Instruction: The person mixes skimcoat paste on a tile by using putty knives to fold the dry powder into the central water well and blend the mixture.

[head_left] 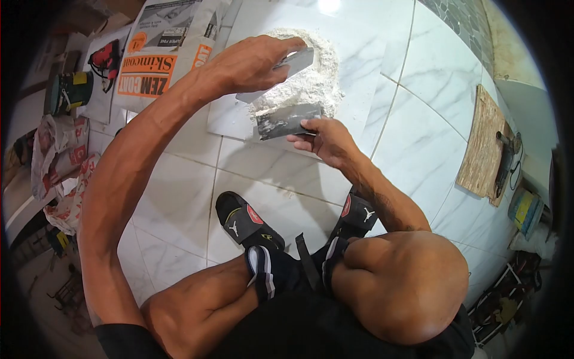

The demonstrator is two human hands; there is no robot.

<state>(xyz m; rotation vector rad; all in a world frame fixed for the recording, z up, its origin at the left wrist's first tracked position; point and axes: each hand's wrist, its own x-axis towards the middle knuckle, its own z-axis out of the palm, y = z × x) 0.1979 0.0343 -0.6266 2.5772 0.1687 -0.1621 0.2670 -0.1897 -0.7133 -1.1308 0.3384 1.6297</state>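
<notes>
A pile of white powder (317, 81) lies on a large white tile (239, 119) on the floor. My left hand (257, 63) reaches over the pile's left side, its fingers closed on a flat grey metal blade (301, 61) that is tilted over the powder. At the pile's near edge, my right hand (326, 140) grips a dark rectangular scraper blade (281, 121) smeared with white, thumb on top. The two blades are apart, with powder showing between them.
A printed paper bag (146, 78) lies at the upper left, near a red tool (106, 63). Plastic bags (60, 149) are at the far left. On the right are a wooden board (478, 143) and a dark power tool (508, 161). My sandalled feet (248, 221) are below the tile.
</notes>
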